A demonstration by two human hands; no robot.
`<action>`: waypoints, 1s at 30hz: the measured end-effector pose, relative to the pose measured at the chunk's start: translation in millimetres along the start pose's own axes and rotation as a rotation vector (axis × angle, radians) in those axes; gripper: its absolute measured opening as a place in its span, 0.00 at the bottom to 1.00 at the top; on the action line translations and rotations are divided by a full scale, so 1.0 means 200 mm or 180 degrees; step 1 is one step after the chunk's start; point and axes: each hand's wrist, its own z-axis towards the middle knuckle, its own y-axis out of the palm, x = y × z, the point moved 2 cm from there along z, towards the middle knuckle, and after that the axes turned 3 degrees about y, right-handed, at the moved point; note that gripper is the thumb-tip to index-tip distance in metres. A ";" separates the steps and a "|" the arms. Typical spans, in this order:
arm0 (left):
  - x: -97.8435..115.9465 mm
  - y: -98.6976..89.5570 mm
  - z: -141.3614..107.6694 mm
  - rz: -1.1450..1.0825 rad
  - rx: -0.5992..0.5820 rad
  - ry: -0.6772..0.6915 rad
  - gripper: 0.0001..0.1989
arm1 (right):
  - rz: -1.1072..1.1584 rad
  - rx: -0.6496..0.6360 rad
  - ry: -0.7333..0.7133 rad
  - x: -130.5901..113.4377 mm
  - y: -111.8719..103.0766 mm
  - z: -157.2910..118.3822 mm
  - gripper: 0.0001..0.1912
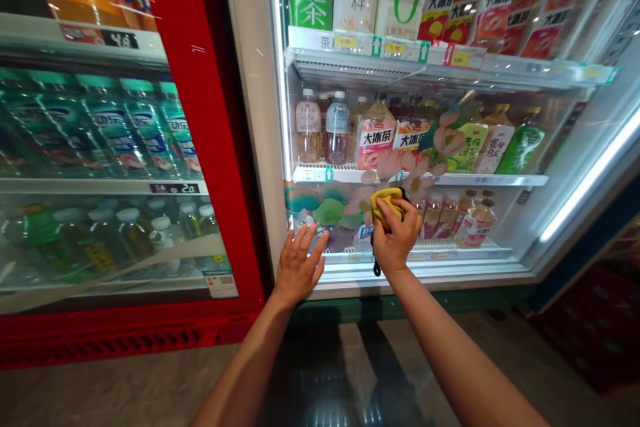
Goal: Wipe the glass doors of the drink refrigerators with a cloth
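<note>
Drink bottles are shelved behind a glass door printed with pale flowers. Nearest, bunched yellow cloth with black edging is pinched in the right hand's grip against the glass; the left hand is spread beside it.

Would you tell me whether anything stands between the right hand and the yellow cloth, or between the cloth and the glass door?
Nothing visible does: the right hand holds the yellow cloth against the glass door. The left hand is to one side; the bottles sit behind the glass.
</note>
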 end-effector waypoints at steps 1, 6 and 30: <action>-0.02 -0.01 -0.02 0.0022 -0.0008 -0.0005 0.35 | -0.0020 0.0025 0.0021 -0.05 0.03 0.01 0.17; -0.10 -0.07 -0.10 0.0128 -0.0077 -0.0102 0.32 | -0.0254 -0.0516 -0.0771 -0.20 0.07 -0.13 0.22; -0.27 -0.30 -0.33 0.0246 -0.0934 -0.0478 0.39 | -0.0095 -0.0952 -0.1388 -0.54 0.24 -0.15 0.19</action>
